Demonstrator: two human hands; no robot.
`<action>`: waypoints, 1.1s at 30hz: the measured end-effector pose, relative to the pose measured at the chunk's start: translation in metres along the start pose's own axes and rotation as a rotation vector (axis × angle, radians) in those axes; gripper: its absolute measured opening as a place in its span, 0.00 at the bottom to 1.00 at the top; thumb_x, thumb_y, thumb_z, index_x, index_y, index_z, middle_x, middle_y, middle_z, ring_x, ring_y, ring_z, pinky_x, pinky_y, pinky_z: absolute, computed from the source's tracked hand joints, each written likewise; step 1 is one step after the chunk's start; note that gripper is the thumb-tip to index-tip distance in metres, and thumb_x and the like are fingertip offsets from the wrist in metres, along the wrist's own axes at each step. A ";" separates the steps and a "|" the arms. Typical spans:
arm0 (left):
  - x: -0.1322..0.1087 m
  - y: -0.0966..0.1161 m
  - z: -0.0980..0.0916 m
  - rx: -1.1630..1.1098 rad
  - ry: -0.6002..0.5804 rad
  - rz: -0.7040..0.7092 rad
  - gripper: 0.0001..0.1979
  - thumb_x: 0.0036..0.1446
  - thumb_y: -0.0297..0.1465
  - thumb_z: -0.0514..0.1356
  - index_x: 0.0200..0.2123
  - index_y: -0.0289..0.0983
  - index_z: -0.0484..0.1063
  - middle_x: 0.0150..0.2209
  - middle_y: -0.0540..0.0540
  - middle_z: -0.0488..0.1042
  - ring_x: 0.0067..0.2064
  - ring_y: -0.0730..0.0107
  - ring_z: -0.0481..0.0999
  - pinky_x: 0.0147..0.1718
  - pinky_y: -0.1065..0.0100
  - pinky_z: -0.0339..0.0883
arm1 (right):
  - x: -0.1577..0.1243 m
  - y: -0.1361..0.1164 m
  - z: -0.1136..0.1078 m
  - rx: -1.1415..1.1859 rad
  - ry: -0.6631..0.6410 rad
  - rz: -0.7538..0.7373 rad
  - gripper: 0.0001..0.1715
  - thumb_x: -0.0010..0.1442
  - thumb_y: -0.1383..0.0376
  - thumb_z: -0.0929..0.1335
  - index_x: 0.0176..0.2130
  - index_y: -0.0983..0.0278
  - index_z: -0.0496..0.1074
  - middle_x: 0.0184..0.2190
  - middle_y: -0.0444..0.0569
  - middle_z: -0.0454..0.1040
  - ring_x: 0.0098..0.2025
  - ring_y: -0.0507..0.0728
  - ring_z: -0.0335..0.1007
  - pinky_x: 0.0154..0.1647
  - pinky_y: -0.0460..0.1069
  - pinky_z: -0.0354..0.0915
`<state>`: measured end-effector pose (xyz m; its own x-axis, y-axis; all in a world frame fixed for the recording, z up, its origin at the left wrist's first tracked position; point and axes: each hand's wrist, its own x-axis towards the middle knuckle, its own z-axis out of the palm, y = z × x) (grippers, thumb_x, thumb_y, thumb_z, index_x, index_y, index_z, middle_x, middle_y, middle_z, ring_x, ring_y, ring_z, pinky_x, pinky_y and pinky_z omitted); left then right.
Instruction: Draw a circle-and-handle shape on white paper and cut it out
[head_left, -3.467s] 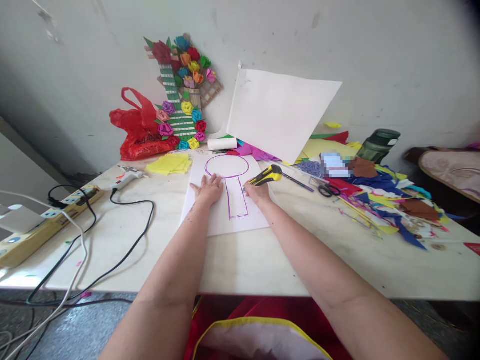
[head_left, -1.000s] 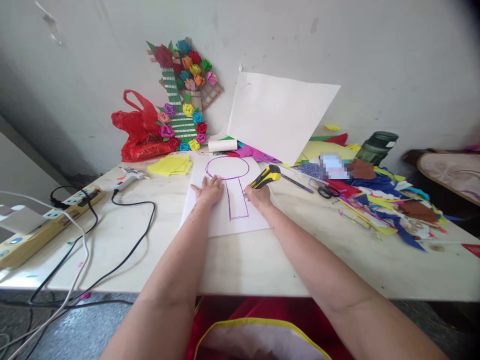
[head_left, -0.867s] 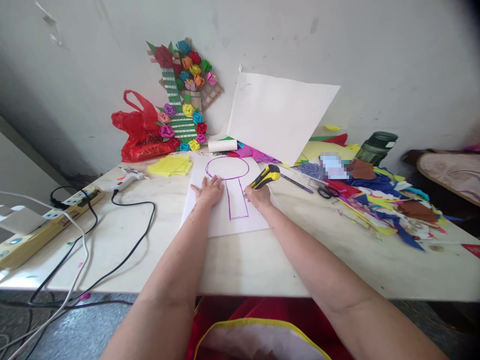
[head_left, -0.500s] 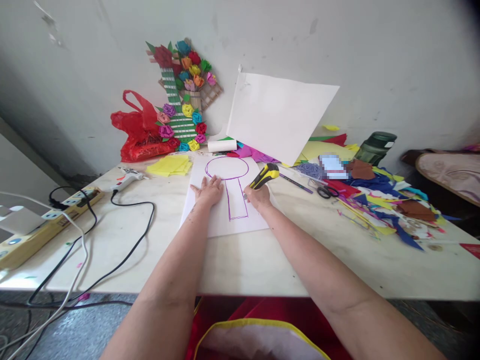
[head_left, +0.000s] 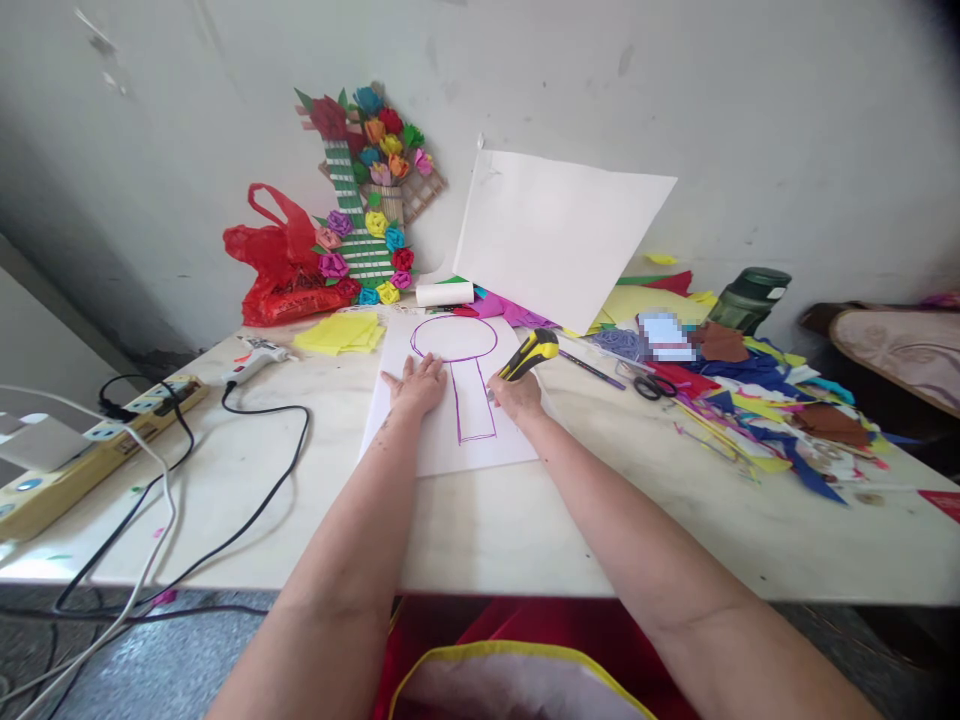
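Note:
A white sheet (head_left: 442, 445) lies flat on the marble table (head_left: 480, 530); a purple outline (head_left: 469, 385) of a circle on a long stem is drawn on it. My left hand (head_left: 415, 385) rests flat on the sheet, fingers spread, just left of the stem. My right hand (head_left: 516, 394) is closed round a yellow and black utility knife (head_left: 530, 353), whose tip meets the paper at the stem's right line.
Left: a glue gun (head_left: 255, 358), its black cable (head_left: 270, 480) and a power strip (head_left: 82, 450). At the back: a red plastic bag (head_left: 281, 265), a paper-flower decoration (head_left: 367, 190), yellow paper (head_left: 341, 332), a leaning white sheet (head_left: 559, 235). Right: scissors (head_left: 651, 385), coloured scraps (head_left: 757, 400), a green bottle (head_left: 746, 297).
Over 3.5 seconds my right hand with the knife has shifted only slightly along the stem's right line. My left hand stays flat in place. The view has dipped a little.

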<state>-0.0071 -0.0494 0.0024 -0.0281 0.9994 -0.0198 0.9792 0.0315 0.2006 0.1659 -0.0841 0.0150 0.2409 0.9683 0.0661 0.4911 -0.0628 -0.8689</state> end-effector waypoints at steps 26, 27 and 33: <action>-0.007 -0.032 -0.037 -0.375 0.292 -0.648 0.25 0.55 0.39 0.52 0.55 0.37 0.63 0.53 0.35 0.69 0.54 0.51 0.68 0.47 0.53 0.65 | 0.002 0.003 0.003 0.035 0.007 -0.016 0.09 0.46 0.61 0.64 0.22 0.62 0.71 0.16 0.44 0.71 0.25 0.55 0.72 0.33 0.48 0.66; -0.006 -0.034 -0.038 -0.392 0.284 -0.662 0.25 0.54 0.40 0.53 0.54 0.37 0.64 0.53 0.35 0.70 0.53 0.51 0.69 0.46 0.54 0.66 | 0.002 0.003 0.003 0.036 0.006 -0.010 0.09 0.45 0.61 0.65 0.22 0.62 0.71 0.17 0.44 0.72 0.25 0.55 0.72 0.33 0.48 0.66; -0.001 -0.050 -0.042 -0.419 0.233 -0.716 0.23 0.52 0.42 0.56 0.45 0.33 0.73 0.49 0.32 0.73 0.50 0.47 0.72 0.44 0.55 0.68 | 0.000 0.003 0.004 0.060 -0.009 -0.005 0.09 0.45 0.61 0.65 0.22 0.62 0.71 0.15 0.43 0.70 0.26 0.56 0.72 0.35 0.49 0.66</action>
<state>-0.0640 -0.0511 0.0334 -0.6956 0.7131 -0.0875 0.5564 0.6118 0.5623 0.1643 -0.0833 0.0106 0.2313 0.9706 0.0661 0.4409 -0.0440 -0.8965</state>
